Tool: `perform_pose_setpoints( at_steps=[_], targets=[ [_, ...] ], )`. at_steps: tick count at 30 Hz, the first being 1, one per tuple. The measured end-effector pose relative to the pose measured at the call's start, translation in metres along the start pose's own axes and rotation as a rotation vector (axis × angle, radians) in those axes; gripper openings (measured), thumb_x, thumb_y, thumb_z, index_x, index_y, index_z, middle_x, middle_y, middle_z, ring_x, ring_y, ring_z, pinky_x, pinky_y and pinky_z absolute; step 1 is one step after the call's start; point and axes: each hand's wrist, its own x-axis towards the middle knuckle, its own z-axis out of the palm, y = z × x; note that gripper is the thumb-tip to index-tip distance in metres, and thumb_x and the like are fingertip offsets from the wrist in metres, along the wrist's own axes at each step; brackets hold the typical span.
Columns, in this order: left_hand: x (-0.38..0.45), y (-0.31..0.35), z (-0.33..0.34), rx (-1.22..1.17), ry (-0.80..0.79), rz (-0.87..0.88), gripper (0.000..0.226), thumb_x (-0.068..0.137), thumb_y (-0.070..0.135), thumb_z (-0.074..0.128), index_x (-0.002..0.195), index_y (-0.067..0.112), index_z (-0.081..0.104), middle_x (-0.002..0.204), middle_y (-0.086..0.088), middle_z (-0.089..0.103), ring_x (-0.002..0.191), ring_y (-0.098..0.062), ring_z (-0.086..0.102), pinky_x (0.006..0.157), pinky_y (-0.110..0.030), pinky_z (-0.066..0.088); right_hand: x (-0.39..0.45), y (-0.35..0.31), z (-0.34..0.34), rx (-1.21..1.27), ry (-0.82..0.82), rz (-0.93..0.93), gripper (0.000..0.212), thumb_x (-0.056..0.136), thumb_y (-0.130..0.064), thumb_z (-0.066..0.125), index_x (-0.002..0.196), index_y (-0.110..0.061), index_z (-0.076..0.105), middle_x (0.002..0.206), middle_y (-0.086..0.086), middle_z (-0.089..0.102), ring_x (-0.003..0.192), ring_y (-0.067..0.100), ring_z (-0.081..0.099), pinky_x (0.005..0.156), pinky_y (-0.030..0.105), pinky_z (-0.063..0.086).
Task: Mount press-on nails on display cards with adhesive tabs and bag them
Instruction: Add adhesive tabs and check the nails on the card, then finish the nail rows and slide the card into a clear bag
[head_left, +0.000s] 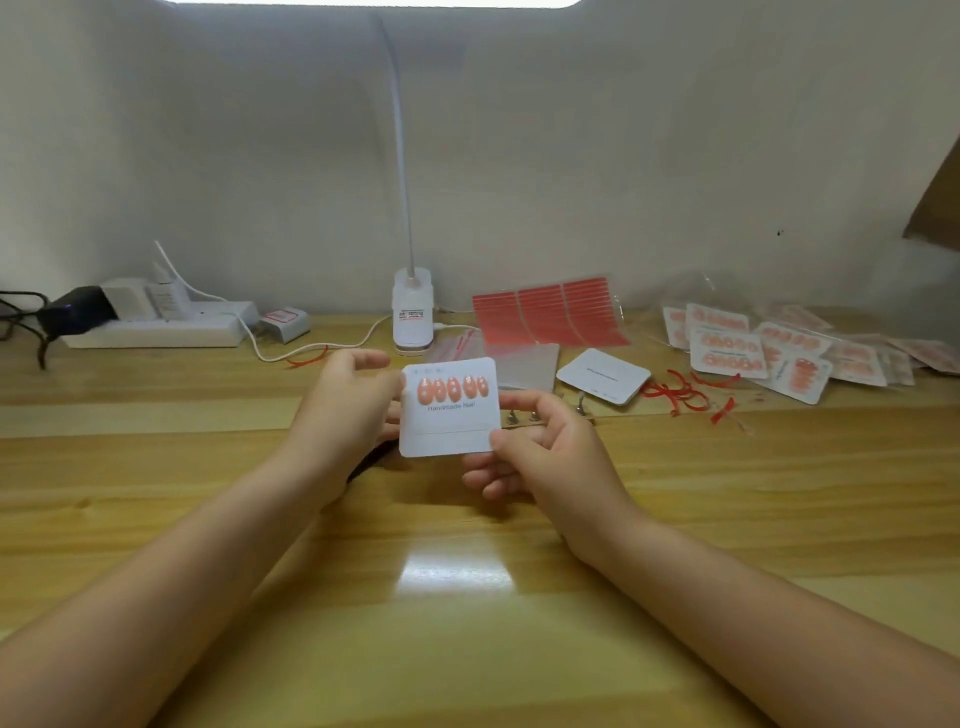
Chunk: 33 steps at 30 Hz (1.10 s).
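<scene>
Card (449, 410) with five nails (452, 388) in its top row is held above the counter (467, 597), left hand (345, 400) fingers pinching its left edge, right hand (540, 447) fingers pinching the lower right corner. Bottom row looks bare; a slack pinch could tilt the card, or a thumb on that strip could likely weaken its hold.

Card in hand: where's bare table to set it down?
Free: the table in front of the hands, and the stretch left of the left hand. Crowded: right rear, around bagged cards, red strips and adhesive sheets.
</scene>
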Motion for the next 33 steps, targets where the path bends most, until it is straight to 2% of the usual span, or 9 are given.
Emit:
perform_pose_setpoints(
  at_steps=[3,7,10,12,15,20,23,26,33],
  targets=[
    [-0.001,0.006,0.000,-0.259,-0.122,-0.116,0.033,0.089,-0.004,0.061,0.116,0.013,0.052,0.087,-0.012,0.073,0.068,-0.018,0.073,0.052,-0.026,0.055,0.001,0.001,-0.002,0.032,0.006,-0.009,0.027,0.093,0.002,0.051,0.106,-0.021,0.055,0.073,0.012,0.073,0.066,0.024,0.071,0.058,0.027,0.057],
    [-0.003,0.011,-0.008,-0.152,-0.136,-0.023,0.041,0.085,-0.002,0.068,0.120,0.013,0.051,0.082,-0.009,0.076,0.076,-0.019,0.074,0.055,-0.024,0.056,0.003,-0.005,-0.009,-0.140,0.030,-0.023,0.020,0.093,-0.010,0.056,0.111,-0.017,0.060,0.076,0.003,0.075,0.068,0.018,0.071,0.054,0.029,0.055],
    [-0.001,0.019,-0.017,0.028,-0.138,0.010,0.049,0.082,-0.001,0.071,0.125,0.013,0.051,0.080,-0.009,0.075,0.076,-0.018,0.074,0.056,-0.025,0.058,0.012,-0.016,-0.033,-0.641,0.201,-0.223,0.025,0.089,-0.037,0.051,0.101,-0.019,0.064,0.073,-0.004,0.070,0.064,0.012,0.066,0.055,0.032,0.054],
    [-0.003,0.024,-0.019,0.193,-0.232,-0.042,0.056,0.079,-0.001,0.075,0.125,0.017,0.050,0.084,-0.010,0.072,0.074,-0.017,0.074,0.056,-0.025,0.058,0.020,-0.024,-0.051,-1.086,0.296,-0.351,0.033,0.085,-0.049,0.051,0.100,-0.023,0.063,0.082,-0.012,0.064,0.074,0.011,0.060,0.057,0.028,0.047],
    [-0.008,0.023,-0.013,0.434,-0.358,-0.100,0.062,0.078,0.002,0.076,0.130,0.023,0.049,0.097,-0.009,0.064,0.069,-0.013,0.073,0.055,-0.022,0.056,0.033,-0.022,-0.074,-1.368,0.237,-0.322,0.048,0.078,-0.060,0.054,0.108,-0.023,0.061,0.096,-0.010,0.055,0.093,0.014,0.053,0.067,0.027,0.038],
    [-0.014,0.007,-0.001,0.718,-0.351,0.054,0.059,0.082,0.021,0.076,0.133,0.028,0.047,0.095,0.003,0.060,0.059,-0.009,0.067,0.055,-0.025,0.056,0.042,-0.002,-0.090,-1.411,0.220,-0.163,0.058,0.072,-0.073,0.057,0.107,-0.027,0.059,0.098,-0.012,0.047,0.105,0.016,0.051,0.074,0.028,0.035],
    [-0.015,0.002,0.000,0.970,-0.274,0.242,0.059,0.081,0.040,0.072,0.133,0.032,0.046,0.091,0.017,0.058,0.079,-0.005,0.059,0.062,-0.019,0.044,0.046,0.004,-0.095,-1.347,0.194,-0.093,0.061,0.074,-0.071,0.060,0.113,-0.025,0.063,0.111,-0.005,0.055,0.110,0.019,0.052,0.085,0.035,0.046],
    [-0.015,-0.001,0.001,1.027,-0.266,0.300,0.064,0.079,0.045,0.072,0.135,0.036,0.043,0.100,0.020,0.057,0.092,-0.007,0.054,0.066,-0.022,0.040,0.048,0.006,-0.097,-1.313,0.135,-0.066,0.056,0.078,-0.067,0.059,0.118,-0.027,0.065,0.111,-0.001,0.055,0.110,0.023,0.051,0.092,0.039,0.045],
    [-0.016,-0.011,0.007,0.978,-0.247,0.353,0.059,0.083,0.039,0.068,0.136,0.032,0.044,0.106,0.019,0.054,0.091,-0.009,0.053,0.076,-0.026,0.045,0.047,0.010,-0.097,-1.091,0.145,-0.212,0.034,0.076,-0.047,0.075,0.098,-0.020,0.072,0.090,-0.007,0.055,0.087,0.012,0.055,0.080,0.034,0.048]
  ],
)
